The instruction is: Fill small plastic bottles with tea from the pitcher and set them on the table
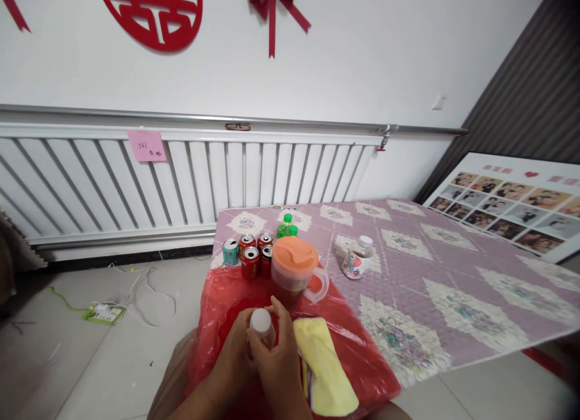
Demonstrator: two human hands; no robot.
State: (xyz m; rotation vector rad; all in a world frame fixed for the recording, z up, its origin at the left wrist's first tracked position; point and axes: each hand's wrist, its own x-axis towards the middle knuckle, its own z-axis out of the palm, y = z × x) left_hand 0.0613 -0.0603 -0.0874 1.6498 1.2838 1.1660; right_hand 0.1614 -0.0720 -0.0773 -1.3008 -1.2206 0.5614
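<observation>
Both hands are at the front of the table, around a small bottle with a white cap [260, 321]. My left hand [236, 341] wraps the bottle's body from the left. My right hand [281, 350] closes on it from the right, fingers near the cap. Most of the bottle's body is hidden by the hands. Just beyond them stands a clear pitcher with an orange lid [294, 258] and dark liquid inside. A folded yellow cloth [325, 367] lies right of my right hand on the red plastic sheet [362, 347].
Several red cans [250, 263] and a teal can [231, 253] stand left of the pitcher, green-capped bottles [285, 225] behind it. A labelled bottle with a white cap [357, 260] stands to the right on the patterned tablecloth [408, 281]. A radiator [203, 178] lines the wall.
</observation>
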